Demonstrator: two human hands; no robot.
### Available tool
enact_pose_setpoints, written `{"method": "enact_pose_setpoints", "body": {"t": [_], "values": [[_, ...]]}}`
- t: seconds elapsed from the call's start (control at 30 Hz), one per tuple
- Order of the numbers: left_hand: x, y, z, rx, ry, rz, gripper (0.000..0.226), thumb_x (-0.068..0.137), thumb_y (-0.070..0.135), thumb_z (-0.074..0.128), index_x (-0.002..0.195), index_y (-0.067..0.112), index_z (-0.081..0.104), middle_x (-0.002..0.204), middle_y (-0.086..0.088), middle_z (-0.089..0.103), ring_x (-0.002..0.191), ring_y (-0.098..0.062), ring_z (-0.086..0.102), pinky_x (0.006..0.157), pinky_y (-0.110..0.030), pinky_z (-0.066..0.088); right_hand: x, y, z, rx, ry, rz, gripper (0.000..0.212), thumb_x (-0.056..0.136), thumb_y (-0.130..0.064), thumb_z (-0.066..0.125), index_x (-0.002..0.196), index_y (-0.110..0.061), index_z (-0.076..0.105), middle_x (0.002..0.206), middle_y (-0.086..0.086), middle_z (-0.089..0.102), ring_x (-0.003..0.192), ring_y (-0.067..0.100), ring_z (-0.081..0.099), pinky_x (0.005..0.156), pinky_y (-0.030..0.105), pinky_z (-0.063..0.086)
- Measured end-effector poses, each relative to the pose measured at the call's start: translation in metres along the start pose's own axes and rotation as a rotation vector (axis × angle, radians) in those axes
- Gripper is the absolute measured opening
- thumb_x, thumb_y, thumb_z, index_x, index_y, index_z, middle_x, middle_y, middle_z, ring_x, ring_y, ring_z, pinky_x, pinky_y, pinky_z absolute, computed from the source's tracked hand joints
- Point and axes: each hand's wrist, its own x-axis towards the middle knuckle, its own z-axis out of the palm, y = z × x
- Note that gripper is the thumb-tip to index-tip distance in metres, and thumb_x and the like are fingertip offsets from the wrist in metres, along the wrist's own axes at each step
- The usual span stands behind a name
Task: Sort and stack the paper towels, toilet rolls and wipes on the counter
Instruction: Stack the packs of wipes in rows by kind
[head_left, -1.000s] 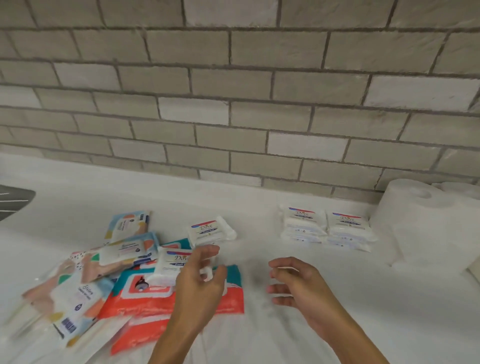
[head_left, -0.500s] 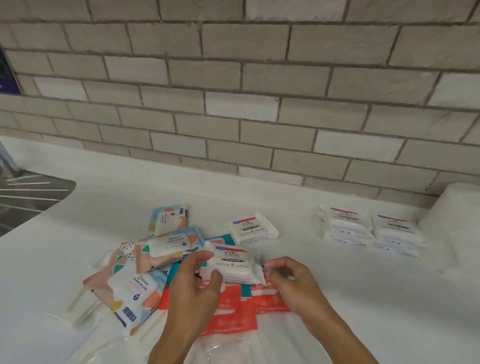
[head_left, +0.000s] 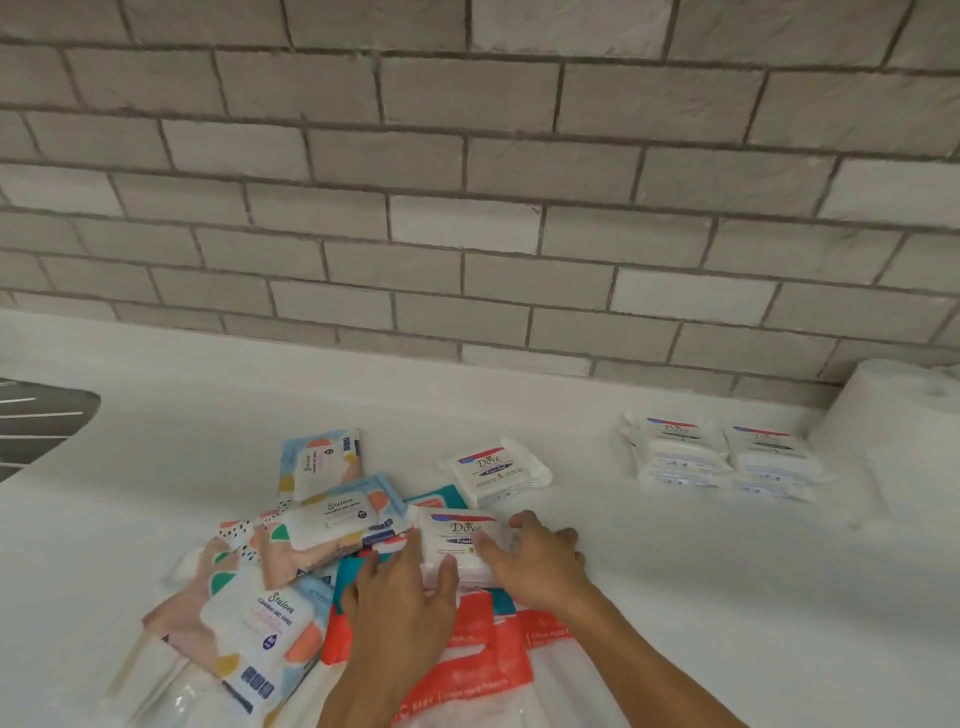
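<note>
A small white Dove wipes pack (head_left: 457, 540) is held between my left hand (head_left: 400, 603) and my right hand (head_left: 540, 561), low over a pile of packs. A second loose Dove pack (head_left: 493, 470) lies flat just behind it. The pile holds pastel Sealove wipes packs (head_left: 332, 525), another Sealove pack (head_left: 254, 623) in front, and red and teal baby wipes packs (head_left: 478, 654) underneath. Two short stacks of Dove packs (head_left: 722, 457) stand side by side at the right. A white paper roll (head_left: 904, 431) rises at the far right edge.
The white counter (head_left: 675, 597) runs back to a grey brick wall (head_left: 467, 208). A metal sink drainer (head_left: 36, 421) shows at the left edge. Bare counter lies between the pile and the Dove stacks.
My left hand lifted a Dove pack off the pile, and my right hand came in and closed on its other end. The camera view shifted left, so the stacks moved right.
</note>
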Motion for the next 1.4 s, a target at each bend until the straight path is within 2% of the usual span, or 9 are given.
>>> {"method": "enact_pose_setpoints", "body": {"t": [0.2, 0.4, 0.57, 0.73, 0.83, 1.03, 1.1, 1.27, 1.4], "values": [[-0.01, 0.004, -0.002, -0.006, -0.069, -0.006, 0.064, 0.1, 0.054, 0.03, 0.156, 0.026, 0.017, 0.156, 0.008, 0.036, 0.151, -0.025, 0.005, 0.12, -0.049, 0.007, -0.01, -0.006, 0.016, 0.248, 0.101, -0.099, 0.037, 0.085, -0.054, 0.06, 0.113, -0.031, 0.052, 0.116, -0.009, 0.069, 0.108, 0.015, 0.064, 0.099, 0.039, 0.049], [-0.01, 0.0, -0.002, -0.155, 0.0, -0.032, 0.062, 0.099, 0.052, 0.035, 0.155, 0.032, 0.016, 0.152, 0.008, 0.041, 0.15, -0.021, 0.012, 0.118, -0.045, 0.008, -0.02, -0.011, 0.015, 0.624, 0.199, -0.167, 0.042, 0.086, -0.026, 0.074, 0.122, -0.027, 0.053, 0.117, -0.012, 0.062, 0.104, 0.008, 0.062, 0.072, 0.011, 0.054], [-0.02, 0.009, -0.003, -0.234, 0.033, -0.021, 0.069, 0.09, 0.062, 0.023, 0.153, 0.036, 0.014, 0.153, 0.007, 0.037, 0.149, -0.021, 0.013, 0.117, -0.046, 0.008, -0.026, -0.014, 0.008, 0.908, 0.229, -0.195, 0.034, 0.085, -0.005, 0.073, 0.105, -0.026, 0.057, 0.111, -0.01, 0.061, 0.096, 0.006, 0.064, 0.062, 0.014, 0.055], [-0.016, 0.005, -0.008, -0.486, 0.091, -0.004, 0.053, 0.089, 0.063, 0.04, 0.138, 0.062, 0.019, 0.146, 0.007, 0.047, 0.133, -0.023, 0.045, 0.109, -0.055, 0.037, -0.027, -0.012, 0.002, 1.12, 0.173, -0.107, 0.039, 0.081, -0.006, 0.077, 0.113, -0.023, 0.063, 0.117, -0.001, 0.066, 0.093, 0.016, 0.07, 0.064, 0.028, 0.061], [-0.014, 0.011, -0.022, -0.844, 0.084, -0.089, 0.046, 0.097, 0.037, 0.053, 0.135, 0.054, 0.033, 0.138, 0.005, 0.053, 0.114, -0.021, 0.061, 0.092, -0.049, 0.055, -0.028, -0.01, 0.002, 1.171, 0.127, -0.093, 0.038, 0.08, -0.009, 0.079, 0.112, -0.025, 0.065, 0.114, -0.001, 0.07, 0.091, 0.02, 0.073, 0.067, 0.034, 0.062], [0.001, 0.007, -0.041, -1.323, -0.108, -0.346, 0.045, 0.093, 0.022, 0.063, 0.134, 0.022, 0.045, 0.112, -0.011, 0.067, 0.09, -0.031, 0.07, 0.064, -0.044, 0.06, -0.038, -0.015, 0.005, 1.102, 0.025, -0.162, 0.037, 0.078, -0.015, 0.081, 0.11, -0.029, 0.067, 0.112, -0.004, 0.071, 0.097, 0.018, 0.072, 0.079, 0.043, 0.061], [0.003, 0.003, -0.04, -1.278, -0.099, -0.334, 0.041, 0.091, 0.018, 0.067, 0.127, 0.016, 0.048, 0.107, -0.013, 0.069, 0.085, -0.031, 0.072, 0.054, -0.039, 0.059, -0.04, -0.017, 0.005, 1.053, 0.028, -0.19, 0.035, 0.079, -0.017, 0.08, 0.108, -0.031, 0.067, 0.109, -0.008, 0.071, 0.096, 0.015, 0.071, 0.078, 0.038, 0.062], [0.007, -0.002, -0.035, -1.146, -0.036, -0.314, 0.04, 0.086, 0.02, 0.072, 0.121, 0.013, 0.053, 0.099, -0.012, 0.071, 0.084, -0.032, 0.073, 0.076, -0.053, 0.059, -0.029, -0.022, -0.005, 0.833, -0.018, -0.221, 0.026, 0.085, -0.024, 0.075, 0.108, -0.034, 0.065, 0.112, -0.01, 0.066, 0.094, 0.009, 0.068, 0.067, 0.02, 0.059], [0.014, -0.003, -0.034, -1.045, 0.038, -0.307, 0.047, 0.088, 0.027, 0.069, 0.128, 0.019, 0.047, 0.088, 0.001, 0.063, 0.074, -0.022, 0.067, 0.059, -0.036, 0.056, 0.006, -0.023, -0.021, 0.623, 0.05, -0.231, 0.008, 0.087, -0.026, 0.069, 0.096, -0.025, 0.071, 0.101, -0.012, 0.069, 0.095, 0.009, 0.067, 0.076, 0.018, 0.053]]}}
